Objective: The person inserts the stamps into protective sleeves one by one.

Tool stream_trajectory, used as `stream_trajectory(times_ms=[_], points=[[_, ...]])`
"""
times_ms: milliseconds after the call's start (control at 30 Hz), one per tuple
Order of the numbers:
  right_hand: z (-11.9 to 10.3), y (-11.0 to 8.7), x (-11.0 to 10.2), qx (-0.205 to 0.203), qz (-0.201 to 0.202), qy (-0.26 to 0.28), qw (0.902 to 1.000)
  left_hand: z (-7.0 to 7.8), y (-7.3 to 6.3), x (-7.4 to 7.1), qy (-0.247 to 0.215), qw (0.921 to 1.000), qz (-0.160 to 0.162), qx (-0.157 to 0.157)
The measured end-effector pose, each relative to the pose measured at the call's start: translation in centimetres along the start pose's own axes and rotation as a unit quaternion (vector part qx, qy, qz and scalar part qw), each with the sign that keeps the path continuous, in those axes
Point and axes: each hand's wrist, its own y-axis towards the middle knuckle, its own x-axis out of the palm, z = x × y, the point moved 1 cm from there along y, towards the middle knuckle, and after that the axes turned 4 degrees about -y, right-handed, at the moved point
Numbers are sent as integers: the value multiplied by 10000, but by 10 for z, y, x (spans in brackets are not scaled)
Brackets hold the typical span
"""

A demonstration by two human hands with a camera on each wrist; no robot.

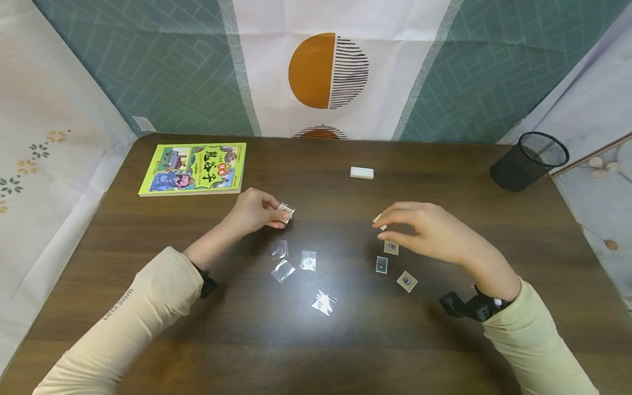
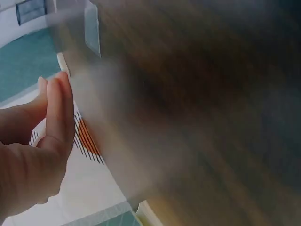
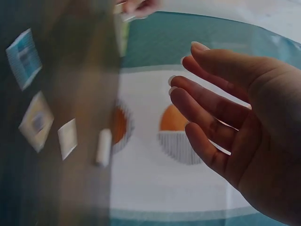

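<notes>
My left hand (image 1: 255,211) pinches a small pale stamp-like card (image 1: 286,212) between thumb and fingers, above the table left of centre. In the left wrist view the left hand (image 2: 42,141) shows its fingers pressed together; what it holds is hard to make out there. Open and with nothing in it, my right hand (image 1: 434,233) hovers over several stamp-like cards: a blue one (image 1: 382,264), a tan one turned on its corner (image 1: 407,281), another tan one (image 1: 391,247), and a pale one (image 1: 379,220) partly hidden by the fingers.
Several clear plastic sleeves (image 1: 308,260) lie scattered on the brown table (image 1: 237,351). A green-yellow book (image 1: 197,167) is at the back left. Near the back edge sits a small white block (image 1: 362,173). A black mesh pen holder (image 1: 518,167) stands at the back right.
</notes>
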Motion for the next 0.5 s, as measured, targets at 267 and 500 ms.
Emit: stream_trajectory(times_ms=[267,500], points=[[14,-24,7,197,-456,-435,9978,-8,10,4,1253,9906,-89,-550],[21,-38,8,104,-406,-639,9971,-5,11,6,2644,9623,-67,-638]])
